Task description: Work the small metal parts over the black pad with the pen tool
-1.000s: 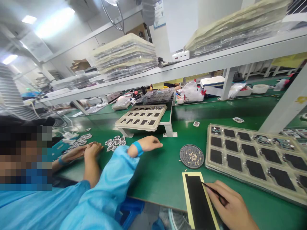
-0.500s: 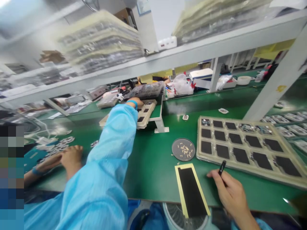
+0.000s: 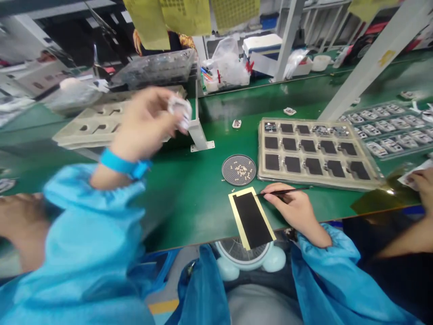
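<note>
In the head view my left hand [image 3: 140,124] is raised in front of the stacked tray on the left, blurred by motion. Its thumb and fingers pinch a small white frame-like part [image 3: 181,112]. My right hand [image 3: 294,205] rests low over the bench, closed around slim black tweezers [image 3: 284,192]. Their tip points left, at the upper right edge of a yellow-backed sheet with a black strip [image 3: 255,219]; whether it touches, I cannot tell. The sheet reaches past the bench's front edge. Just beyond it lies a round grey perforated dish [image 3: 238,170] with several tiny pale pieces.
A compartment tray [image 3: 264,169] with black pads stands right of the dish. The cream tray [image 3: 91,122] sits on a raised shelf with a white leg [image 3: 199,135]. White parts [image 3: 389,126] lie in rows at the right. Other people's hands [image 3: 23,225] show at both sides.
My left hand has come back from the shelf tray with the white part. My right hand has brought the tweezers to the sheet's edge. The camera view has tilted down.
</note>
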A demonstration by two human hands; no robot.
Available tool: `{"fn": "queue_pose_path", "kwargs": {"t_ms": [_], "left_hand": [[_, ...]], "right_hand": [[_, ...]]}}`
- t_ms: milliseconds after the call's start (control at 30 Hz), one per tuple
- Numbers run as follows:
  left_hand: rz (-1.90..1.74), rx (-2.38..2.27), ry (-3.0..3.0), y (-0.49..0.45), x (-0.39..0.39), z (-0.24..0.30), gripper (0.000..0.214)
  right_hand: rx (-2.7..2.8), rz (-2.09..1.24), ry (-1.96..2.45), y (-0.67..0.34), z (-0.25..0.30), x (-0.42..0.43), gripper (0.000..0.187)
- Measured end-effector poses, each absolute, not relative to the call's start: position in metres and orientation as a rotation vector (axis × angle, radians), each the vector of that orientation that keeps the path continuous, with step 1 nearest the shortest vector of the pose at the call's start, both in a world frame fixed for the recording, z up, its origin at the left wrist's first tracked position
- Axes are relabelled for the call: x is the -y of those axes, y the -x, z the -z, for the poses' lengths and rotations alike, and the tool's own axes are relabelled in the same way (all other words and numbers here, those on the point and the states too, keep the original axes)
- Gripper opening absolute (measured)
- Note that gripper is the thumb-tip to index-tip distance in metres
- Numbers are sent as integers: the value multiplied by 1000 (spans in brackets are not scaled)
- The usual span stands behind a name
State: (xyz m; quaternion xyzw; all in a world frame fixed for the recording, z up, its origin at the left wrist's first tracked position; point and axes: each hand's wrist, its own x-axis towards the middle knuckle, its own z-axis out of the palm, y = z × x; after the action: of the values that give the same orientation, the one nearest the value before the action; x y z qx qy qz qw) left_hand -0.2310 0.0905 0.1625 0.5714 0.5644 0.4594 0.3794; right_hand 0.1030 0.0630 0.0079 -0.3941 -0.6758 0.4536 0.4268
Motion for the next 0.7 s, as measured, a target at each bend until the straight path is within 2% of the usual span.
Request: {"fn": "queue_pose_path", "kwargs": {"t_ms": [67, 133, 200, 267, 533, 700], "left_hand": [[-1179, -1359, -1436, 207, -66, -137, 23], [-1030, -1242, -1241, 184, -47, -99, 31], [-954, -1216, -1138, 170, -36, -62, 41], [-898, -1259, -1114, 166, -32, -37, 40], [-882, -1337, -1178, 167, -28, -20, 29], [-893, -1399, -1292, 162, -24, -8, 28]], "right_hand": [[1695, -1259, 979, -89, -12, -64, 17], [1724, -1322, 979, -73, -14, -66, 20], [1771, -1311, 1006, -61, -13, -68, 21], [1799, -1272, 1051, -54, -10, -70, 22], [1748, -1247, 1136, -52, -3, -71, 25], [1528, -1475, 995, -50, -8, -69, 26]]}}
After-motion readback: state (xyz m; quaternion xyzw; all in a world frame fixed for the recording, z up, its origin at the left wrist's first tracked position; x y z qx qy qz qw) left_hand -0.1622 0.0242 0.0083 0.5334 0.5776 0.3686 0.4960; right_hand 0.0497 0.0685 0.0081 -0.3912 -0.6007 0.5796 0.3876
